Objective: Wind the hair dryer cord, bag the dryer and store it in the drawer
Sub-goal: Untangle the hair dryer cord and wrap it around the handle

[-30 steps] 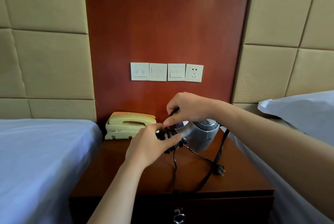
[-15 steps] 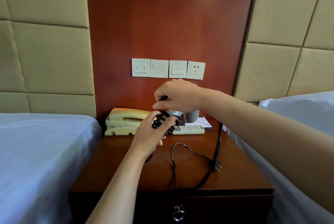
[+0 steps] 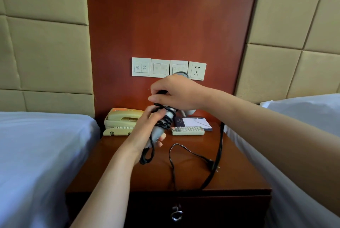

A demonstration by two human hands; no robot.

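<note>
The grey hair dryer (image 3: 158, 133) is held upright above the nightstand (image 3: 239, 176). My left hand (image 3: 145, 128) grips its handle. Black cord (image 3: 166, 120) is wound several turns round the upper handle. My right hand (image 3: 176, 93) is just above and pinches a strand of that cord, hiding most of the dryer's body. The loose cord (image 3: 172, 156) loops over the wooden top and ends in a plug (image 3: 214, 165). The drawer front with a metal ring pull (image 3: 176, 215) sits below, shut.
A yellow telephone (image 3: 121, 121), a white remote (image 3: 187, 130) and a notepad (image 3: 195, 123) lie at the back of the nightstand. A thicker black cable (image 3: 219, 147) runs down its right side. Wall switches and a socket (image 3: 196, 70) are behind. Beds flank both sides.
Both hands have lifted the dryer off the nightstand and turned it upright. My right hand has risen with the cord, and the remote and notepad have come into view.
</note>
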